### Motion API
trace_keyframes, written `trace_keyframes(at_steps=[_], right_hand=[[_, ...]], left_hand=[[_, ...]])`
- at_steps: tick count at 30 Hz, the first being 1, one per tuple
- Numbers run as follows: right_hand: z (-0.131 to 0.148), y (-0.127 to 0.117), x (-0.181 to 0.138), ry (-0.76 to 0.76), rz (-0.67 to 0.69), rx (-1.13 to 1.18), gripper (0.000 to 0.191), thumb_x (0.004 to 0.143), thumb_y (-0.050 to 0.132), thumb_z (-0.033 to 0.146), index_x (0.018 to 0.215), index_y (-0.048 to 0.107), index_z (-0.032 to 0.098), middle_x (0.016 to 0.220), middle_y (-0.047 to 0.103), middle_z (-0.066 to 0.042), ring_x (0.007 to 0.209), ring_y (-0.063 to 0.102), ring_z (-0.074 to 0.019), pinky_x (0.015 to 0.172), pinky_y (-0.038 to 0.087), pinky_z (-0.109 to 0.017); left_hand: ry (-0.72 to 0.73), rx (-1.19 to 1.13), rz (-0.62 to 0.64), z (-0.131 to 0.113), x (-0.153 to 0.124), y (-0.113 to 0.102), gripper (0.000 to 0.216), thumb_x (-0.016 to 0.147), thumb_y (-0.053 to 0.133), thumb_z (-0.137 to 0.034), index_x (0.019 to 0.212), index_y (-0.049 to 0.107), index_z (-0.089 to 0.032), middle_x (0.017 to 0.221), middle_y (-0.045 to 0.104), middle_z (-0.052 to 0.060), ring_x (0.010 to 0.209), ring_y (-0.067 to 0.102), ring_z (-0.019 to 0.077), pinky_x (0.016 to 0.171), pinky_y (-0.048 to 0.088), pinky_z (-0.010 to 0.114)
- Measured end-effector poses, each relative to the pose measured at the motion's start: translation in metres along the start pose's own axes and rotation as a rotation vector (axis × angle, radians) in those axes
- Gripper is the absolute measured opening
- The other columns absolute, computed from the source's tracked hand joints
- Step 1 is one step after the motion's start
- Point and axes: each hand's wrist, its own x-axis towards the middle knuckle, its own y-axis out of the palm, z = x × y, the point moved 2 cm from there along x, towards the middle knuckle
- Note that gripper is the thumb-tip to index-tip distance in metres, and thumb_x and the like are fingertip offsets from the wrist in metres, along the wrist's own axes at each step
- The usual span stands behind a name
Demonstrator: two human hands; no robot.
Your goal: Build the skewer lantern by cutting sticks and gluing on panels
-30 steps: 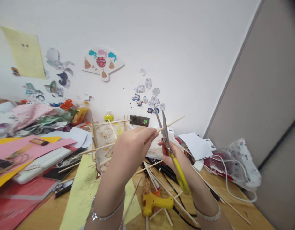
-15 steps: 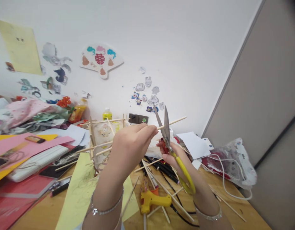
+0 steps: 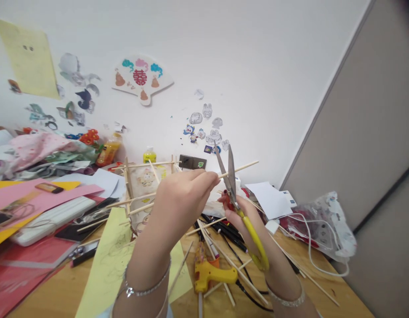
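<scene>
My left hand pinches a thin wooden stick, which sticks out to the right from its fingertips. Scissors with yellow handles are in my right hand, their blades pointing up and parted around the stick. My right fingers wrap the scissors near the pivot and are partly hidden behind them. Behind my left hand stands a frame of wooden sticks with decorated paper panels. A yellow glue gun lies below my hands among loose sticks.
Black markers lie under my hands. Yellow paper spreads at front left, beside a white power strip and coloured sheets. At right are a plastic bag and a white cable. The wall rises behind.
The view has shifted slightly. My hands, the stick and the scissors keep nearly the same positions, with the blades still parted around the stick.
</scene>
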Motion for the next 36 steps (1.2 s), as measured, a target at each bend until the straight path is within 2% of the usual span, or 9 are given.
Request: trace_keyframes(at_steps=[7, 15, 21, 24, 31, 33, 36], right_hand=[[0.001, 0.008, -0.002, 0.016, -0.048, -0.017, 0.019, 0.068, 0.046, 0.014, 0.082, 0.058, 0.018, 0.078, 0.064, -0.003, 0.075, 0.061, -0.0187, 0.07, 0.048, -0.029], [0.004, 0.01, -0.002, 0.013, -0.061, -0.022, 0.019, 0.065, 0.045, 0.013, 0.079, 0.056, 0.019, 0.069, 0.057, 0.001, 0.066, 0.056, -0.0158, 0.061, 0.047, -0.025], [-0.006, 0.004, 0.003, 0.058, 0.047, -0.051, 0.012, 0.068, 0.048, 0.018, 0.077, 0.057, 0.019, 0.067, 0.057, 0.002, 0.062, 0.055, -0.0147, 0.061, 0.046, -0.026], [-0.006, 0.002, 0.003, 0.076, 0.044, -0.066, 0.018, 0.069, 0.052, 0.02, 0.086, 0.059, 0.017, 0.075, 0.059, 0.0, 0.068, 0.056, -0.0154, 0.067, 0.046, -0.027], [0.006, 0.007, -0.001, 0.159, 0.188, 0.049, 0.032, 0.068, 0.054, 0.027, 0.098, 0.053, 0.017, 0.074, 0.05, 0.001, 0.066, 0.05, -0.0147, 0.062, 0.043, -0.027], [0.003, 0.009, 0.0, 0.151, 0.165, 0.087, 0.035, 0.065, 0.054, 0.027, 0.099, 0.053, 0.017, 0.076, 0.049, 0.001, 0.067, 0.049, -0.0147, 0.063, 0.043, -0.027], [-0.006, 0.01, 0.002, 0.107, 0.089, 0.085, 0.028, 0.065, 0.052, 0.024, 0.092, 0.055, 0.017, 0.075, 0.05, 0.001, 0.067, 0.05, -0.0143, 0.065, 0.042, -0.027]], left_hand=[[-0.004, 0.021, 0.009, 0.002, -0.002, -0.003, 0.027, 0.089, 0.045, -0.027, 0.074, 0.065, -0.019, 0.063, 0.066, 0.002, 0.06, 0.059, 0.0125, 0.054, 0.039, 0.022], [-0.02, 0.03, 0.056, 0.007, -0.002, -0.001, 0.029, 0.091, 0.042, -0.028, 0.075, 0.064, -0.019, 0.064, 0.065, 0.002, 0.06, 0.058, 0.0122, 0.054, 0.036, 0.022], [-0.018, 0.081, 0.09, 0.008, -0.002, 0.006, 0.029, 0.091, 0.041, -0.028, 0.074, 0.063, -0.018, 0.062, 0.063, 0.002, 0.055, 0.054, 0.0124, 0.051, 0.032, 0.023], [-0.015, 0.042, 0.098, 0.008, -0.002, 0.007, 0.029, 0.091, 0.042, -0.027, 0.073, 0.063, -0.018, 0.063, 0.064, 0.002, 0.056, 0.054, 0.0126, 0.052, 0.031, 0.023], [-0.003, 0.07, 0.121, 0.011, -0.005, 0.002, 0.026, 0.089, 0.045, -0.025, 0.073, 0.064, -0.019, 0.063, 0.063, 0.003, 0.054, 0.052, 0.0135, 0.049, 0.028, 0.024], [0.005, 0.075, 0.112, 0.011, -0.005, 0.001, 0.025, 0.089, 0.045, -0.025, 0.073, 0.063, -0.019, 0.062, 0.062, 0.002, 0.053, 0.051, 0.0136, 0.049, 0.026, 0.024], [0.001, 0.049, 0.106, 0.01, -0.005, 0.0, 0.024, 0.089, 0.045, -0.024, 0.074, 0.063, -0.019, 0.062, 0.062, 0.002, 0.054, 0.05, 0.0127, 0.049, 0.025, 0.023]])
